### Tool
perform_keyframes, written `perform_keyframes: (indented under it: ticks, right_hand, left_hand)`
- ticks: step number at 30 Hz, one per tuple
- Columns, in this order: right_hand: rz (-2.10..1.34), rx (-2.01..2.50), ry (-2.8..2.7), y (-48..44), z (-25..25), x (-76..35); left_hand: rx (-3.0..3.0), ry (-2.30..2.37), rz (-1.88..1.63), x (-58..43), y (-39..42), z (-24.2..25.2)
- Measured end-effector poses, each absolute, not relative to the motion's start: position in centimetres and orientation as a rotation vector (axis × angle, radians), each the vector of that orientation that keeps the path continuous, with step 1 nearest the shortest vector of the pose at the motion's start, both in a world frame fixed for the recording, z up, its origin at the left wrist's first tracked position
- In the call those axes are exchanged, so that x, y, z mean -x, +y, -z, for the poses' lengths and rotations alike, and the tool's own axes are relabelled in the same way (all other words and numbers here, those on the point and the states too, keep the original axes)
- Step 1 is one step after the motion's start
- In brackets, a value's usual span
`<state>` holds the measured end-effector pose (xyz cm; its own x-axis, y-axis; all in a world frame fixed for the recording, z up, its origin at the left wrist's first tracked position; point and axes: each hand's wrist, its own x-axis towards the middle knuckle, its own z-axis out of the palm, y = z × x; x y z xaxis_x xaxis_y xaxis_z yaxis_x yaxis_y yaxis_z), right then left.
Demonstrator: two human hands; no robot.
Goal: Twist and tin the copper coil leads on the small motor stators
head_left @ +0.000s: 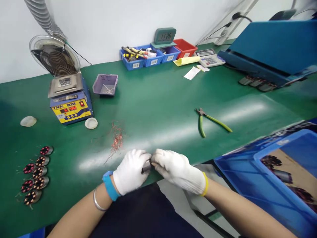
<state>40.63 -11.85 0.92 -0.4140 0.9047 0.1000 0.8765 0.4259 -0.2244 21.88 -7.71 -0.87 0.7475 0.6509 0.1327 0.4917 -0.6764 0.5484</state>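
My left hand (133, 171), in a white glove, is wrapped round a grey motor stator (146, 166) close to the table's front edge. Only part of the stator's metal side shows between the gloves. At its right end, the fingertips of my white-gloved right hand (170, 165) are pinched together; what lies between them is hidden. Several similar stators with copper windings (39, 172) stand at the left of the green table. Copper wire clippings (117, 138) lie ahead of my left hand. Green-handled cutting pliers (201, 114) rest spread open to the right.
A solder pot (71, 110) with an extraction hose (42, 15) stands at back left, beside a purple tray (114, 84). Tool bins (135, 64), a clock (165, 35) and a calculator (211, 61) line the back. A blue crate (237, 172) with stators sits at right.
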Motion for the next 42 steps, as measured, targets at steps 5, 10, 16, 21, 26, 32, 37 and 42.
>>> perform_keyframes:
  ticks: [5,10,16,21,26,32,37,42]
  right_hand:
    - [0.21,1.335,-2.593,-12.4,-1.1,-40.1]
    - [0.141,1.155,-2.427,-13.9,0.2,-41.1]
    - [0.09,1.214,-2.378,-14.6,1.3,-41.6]
    - [0.199,1.114,-2.279,-14.4,2.0,-41.6]
    - [0.169,1.146,-1.961,-15.1,2.7,-42.8]
    - [0.287,1.261,-2.324,-13.4,1.3,-42.0]
    - [-0.028,1.315,-2.516,-12.0,0.4,-43.2]
    - [-0.225,1.622,-2.316,-12.6,-1.0,-45.5]
  left_hand:
    - [-2.504,1.057,-0.596,-22.0,-8.4,1.0]
    - [-2.192,0.871,-0.485,-21.2,-7.6,0.2]
    - [-2.546,0.927,-0.519,-21.9,-8.1,0.6]
    - [-2.611,0.626,-0.723,-21.7,-8.5,0.9]
    - [-2.564,0.636,-0.54,-21.7,-8.5,1.8]
    - [-2.317,0.979,-0.575,-22.4,-8.4,1.5]
    - [-2.42,0.993,-0.402,-22.5,-8.0,0.5]
    - [-2.421,1.106,-0.362,-22.5,-7.9,0.7]
